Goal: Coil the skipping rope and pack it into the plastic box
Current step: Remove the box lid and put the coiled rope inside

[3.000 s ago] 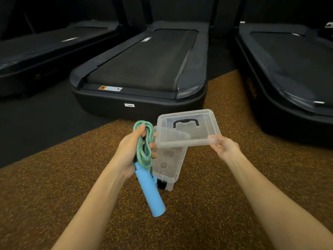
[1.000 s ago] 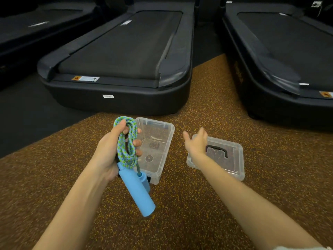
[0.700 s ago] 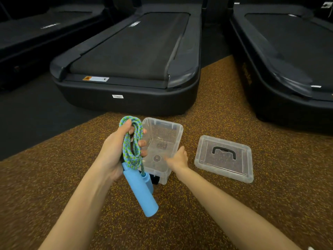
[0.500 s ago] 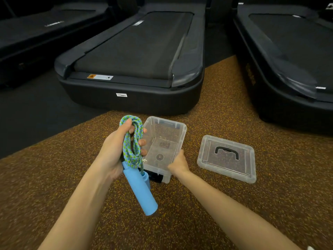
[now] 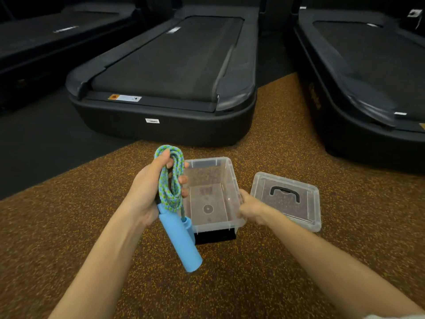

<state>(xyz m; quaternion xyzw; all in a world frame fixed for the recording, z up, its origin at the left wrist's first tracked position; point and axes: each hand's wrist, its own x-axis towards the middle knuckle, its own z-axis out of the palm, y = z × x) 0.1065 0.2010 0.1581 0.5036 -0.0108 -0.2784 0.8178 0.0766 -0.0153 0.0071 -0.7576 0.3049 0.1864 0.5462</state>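
My left hand (image 5: 147,194) grips the coiled skipping rope (image 5: 171,178), a blue-green braided bundle with its light blue handles (image 5: 180,240) hanging down below my fist. The clear plastic box (image 5: 226,171) stands open and empty on the speckled brown floor just right of that hand. My right hand (image 5: 251,209) holds the box by its right wall near the front corner. The clear lid (image 5: 285,201) with a black handle lies flat on the floor to the right of the box.
Three black treadmills stand ahead: one (image 5: 170,72) straight behind the box, one (image 5: 368,77) at the right, one (image 5: 46,42) at the far left. A dark floor strip (image 5: 46,143) borders the brown mat on the left.
My right hand set the lid down on the floor to the right, then came back and took hold of the box's right wall. The left hand has kept the coiled rope.
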